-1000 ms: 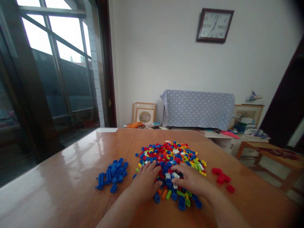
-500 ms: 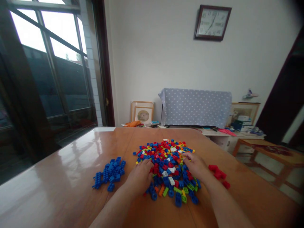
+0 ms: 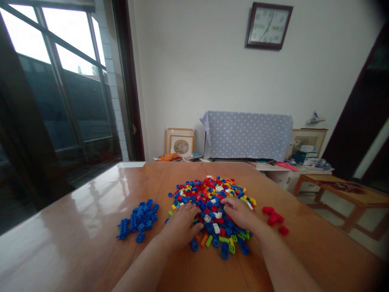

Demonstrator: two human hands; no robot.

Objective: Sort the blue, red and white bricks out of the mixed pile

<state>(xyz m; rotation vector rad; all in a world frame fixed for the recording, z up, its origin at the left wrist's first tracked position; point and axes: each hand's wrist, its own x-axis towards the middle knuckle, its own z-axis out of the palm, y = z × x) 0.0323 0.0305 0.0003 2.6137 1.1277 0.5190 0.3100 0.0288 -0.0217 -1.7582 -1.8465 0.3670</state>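
A large heap of mixed toy building bricks in red, blue, white, green, yellow and orange lies mid-table. My left hand rests at the heap's left edge, its thumb spread apart from its fingers and nothing visible in it. Over the right part of the heap is my right hand, with thumb and fingertips drawn together at the bricks. Whether a brick sits between those fingertips is hidden. To the left lies a separate pile of blue bricks. A few red bricks lie apart on the right, beyond my right forearm.
The glossy wooden table carries all the bricks. Behind it stand a low white cabinet and something under a dotted grey cloth. A wooden stool or bench is at the right. A glass door is on the left.
My right hand has moved left and inward over the heap. My left hand's thumb has spread away from its fingers. The whole view has shifted slightly.
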